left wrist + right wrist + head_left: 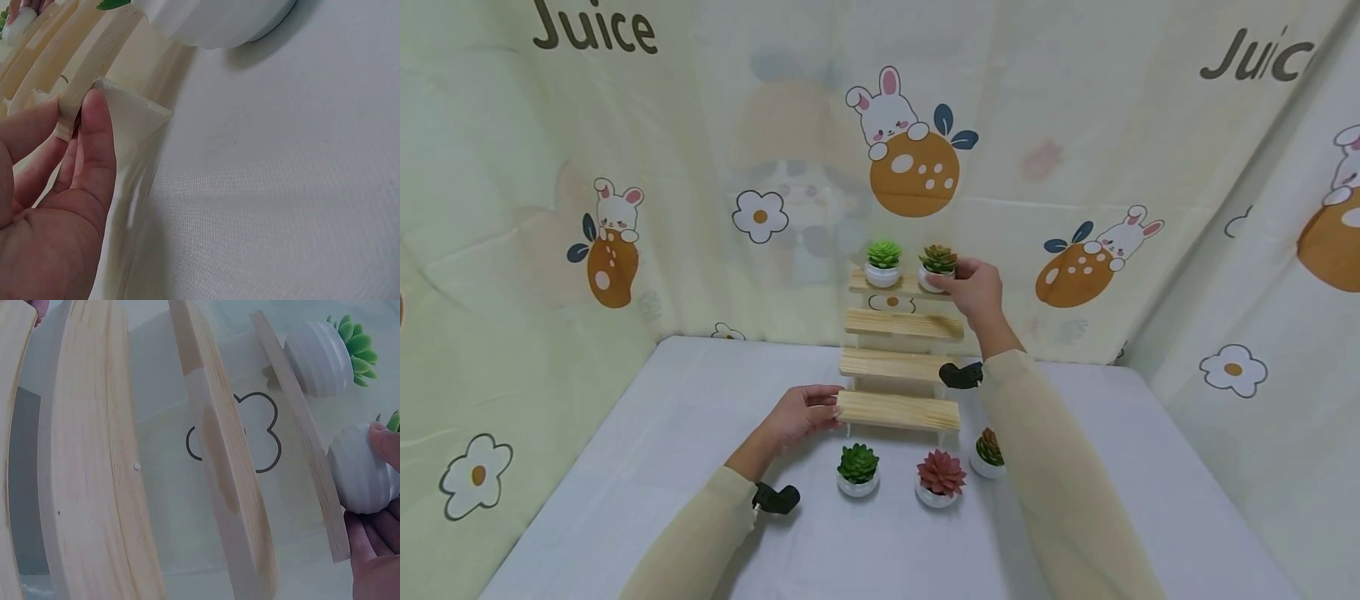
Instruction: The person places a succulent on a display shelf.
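Observation:
A stepped wooden shelf (898, 410) with several light planks stands at the back of the table. My right hand (979, 292) holds a white pot with a reddish-green succulent (937, 260) at the right end of its top plank; in the right wrist view the pot (362, 469) sits right at that plank, thumb and fingers around it. Left of it on the same plank stands a bright green potted succulent (883, 263). With thumb and fingers, my left hand (797, 417) pinches the left end of the lowest plank (94, 62).
In front of the shelf stand a dark green potted succulent (858, 470), a red one (940, 478) and a reddish-green one (988, 454), partly behind the right sleeve. A printed curtain (700, 167) hangs behind the white table (647, 467).

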Action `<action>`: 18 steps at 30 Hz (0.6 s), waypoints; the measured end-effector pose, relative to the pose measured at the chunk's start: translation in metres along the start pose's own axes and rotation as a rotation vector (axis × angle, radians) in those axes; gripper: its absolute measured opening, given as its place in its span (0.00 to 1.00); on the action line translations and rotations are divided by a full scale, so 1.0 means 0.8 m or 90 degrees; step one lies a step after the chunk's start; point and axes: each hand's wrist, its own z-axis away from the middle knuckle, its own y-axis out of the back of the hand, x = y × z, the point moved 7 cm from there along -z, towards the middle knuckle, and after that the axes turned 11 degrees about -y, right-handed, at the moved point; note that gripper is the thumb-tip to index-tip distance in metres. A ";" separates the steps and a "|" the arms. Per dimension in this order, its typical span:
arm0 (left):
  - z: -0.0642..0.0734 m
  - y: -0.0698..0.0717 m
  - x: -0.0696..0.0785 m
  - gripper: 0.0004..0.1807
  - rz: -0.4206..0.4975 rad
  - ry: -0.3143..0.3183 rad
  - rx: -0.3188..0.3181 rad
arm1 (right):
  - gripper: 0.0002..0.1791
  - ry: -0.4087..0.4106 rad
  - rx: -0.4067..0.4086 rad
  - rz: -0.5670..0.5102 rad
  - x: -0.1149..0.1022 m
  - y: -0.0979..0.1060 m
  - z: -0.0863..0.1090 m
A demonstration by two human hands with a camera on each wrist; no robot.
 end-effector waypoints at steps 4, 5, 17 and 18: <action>0.000 -0.002 0.002 0.26 -0.002 -0.001 0.002 | 0.31 0.013 0.004 0.001 0.002 0.001 0.000; 0.000 -0.002 0.001 0.26 -0.002 0.001 0.003 | 0.31 0.018 0.006 0.004 0.002 0.001 0.000; 0.001 -0.001 0.002 0.25 -0.014 -0.006 -0.011 | 0.32 0.035 -0.012 -0.010 0.005 -0.002 -0.001; 0.001 -0.001 0.002 0.25 -0.013 -0.007 -0.012 | 0.32 0.034 -0.013 -0.010 0.005 -0.002 0.000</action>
